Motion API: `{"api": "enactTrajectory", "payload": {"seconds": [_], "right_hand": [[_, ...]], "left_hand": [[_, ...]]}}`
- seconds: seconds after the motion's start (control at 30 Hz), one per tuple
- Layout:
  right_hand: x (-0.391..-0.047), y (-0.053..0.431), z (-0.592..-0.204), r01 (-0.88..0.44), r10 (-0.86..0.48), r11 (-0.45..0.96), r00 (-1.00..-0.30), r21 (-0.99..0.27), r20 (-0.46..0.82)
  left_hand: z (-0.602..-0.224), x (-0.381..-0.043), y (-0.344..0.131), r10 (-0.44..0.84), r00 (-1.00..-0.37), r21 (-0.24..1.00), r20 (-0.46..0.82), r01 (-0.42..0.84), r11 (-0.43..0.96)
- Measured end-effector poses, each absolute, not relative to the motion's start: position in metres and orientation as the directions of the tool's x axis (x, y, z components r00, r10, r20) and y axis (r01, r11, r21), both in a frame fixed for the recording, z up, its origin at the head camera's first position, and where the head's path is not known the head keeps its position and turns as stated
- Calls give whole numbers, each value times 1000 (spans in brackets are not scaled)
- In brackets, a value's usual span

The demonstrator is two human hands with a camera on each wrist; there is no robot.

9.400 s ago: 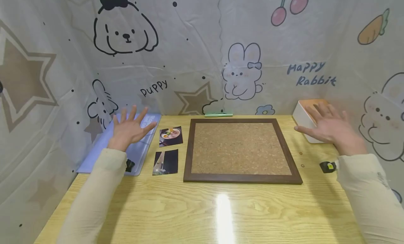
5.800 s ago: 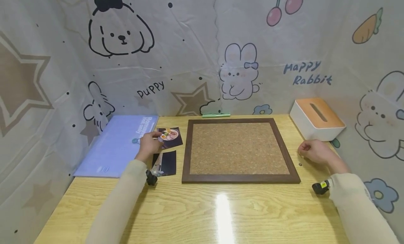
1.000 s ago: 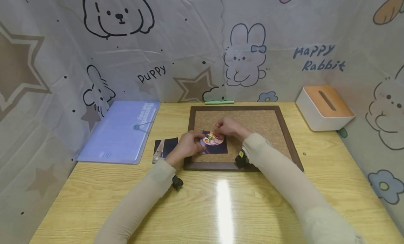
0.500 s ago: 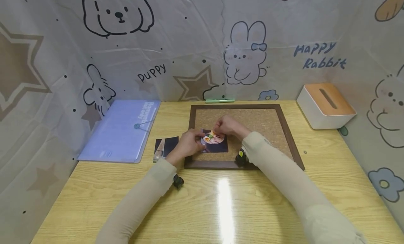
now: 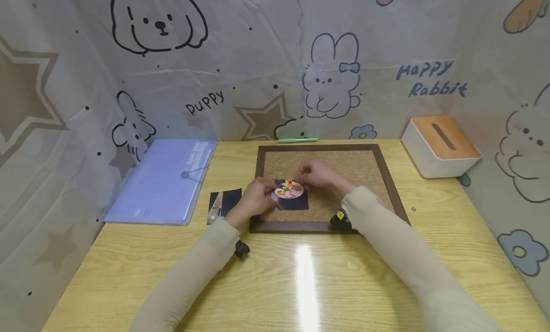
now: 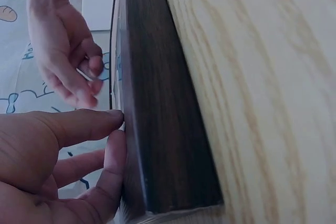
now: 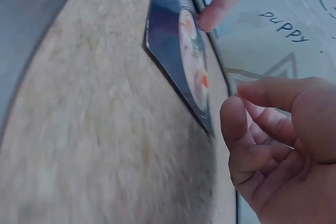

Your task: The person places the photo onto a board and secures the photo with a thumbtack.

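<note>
head view: your right hand [image 5: 320, 173] has just moved off the glossy dark photo of a food bowl [image 5: 292, 198]. a small red dot [image 5: 290, 182], perhaps a pin's head, now shows near the photo's top edge, so the photo may be fixed there. this photo lies on the left part of one rectangular brown cork board [image 5: 352, 165], framed in dark wood. your left hand [image 5: 254, 198] holds the photo's left edge. on the pale yellow wood-grain table [image 5: 356, 284] you have one other dark photo [image 5: 231, 197], making two; one translucent lilac plastic folder [image 5: 159, 184]; one slim green pen [image 5: 297, 140]; one white box with an orange slotted lid [image 5: 447, 167]; one small round thing [image 5: 413, 209], too small to name.

left wrist view: your left thumb and finger come together beside the board's edge, which hides what they grip.

right wrist view: your right hand is released, loosely curled, nothing seen between its fingertips; one red dot shows on the photo.
</note>
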State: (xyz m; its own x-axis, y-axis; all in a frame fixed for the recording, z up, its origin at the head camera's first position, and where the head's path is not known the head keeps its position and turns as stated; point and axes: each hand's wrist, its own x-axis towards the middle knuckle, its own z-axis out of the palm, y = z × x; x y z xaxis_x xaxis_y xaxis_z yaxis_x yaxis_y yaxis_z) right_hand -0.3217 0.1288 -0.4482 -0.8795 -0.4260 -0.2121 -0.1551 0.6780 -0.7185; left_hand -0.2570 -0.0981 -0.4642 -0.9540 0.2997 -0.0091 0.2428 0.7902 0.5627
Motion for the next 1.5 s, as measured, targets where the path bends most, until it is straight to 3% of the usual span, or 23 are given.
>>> {"api": "enactTrajectory", "payload": {"seconds": [0.5, 1.5], "right_hand": [[-295, 184, -427, -210, -384, 668, -919, -714, -90], [-250, 288, -416, -150, -253, 712, -966, -686, -51]], "left_hand": [[-452, -245, -120, 218, -975, 806, -51, 89, 586], [-441, -214, -194, 22, -999, 811, -26, -8, 584]]}}
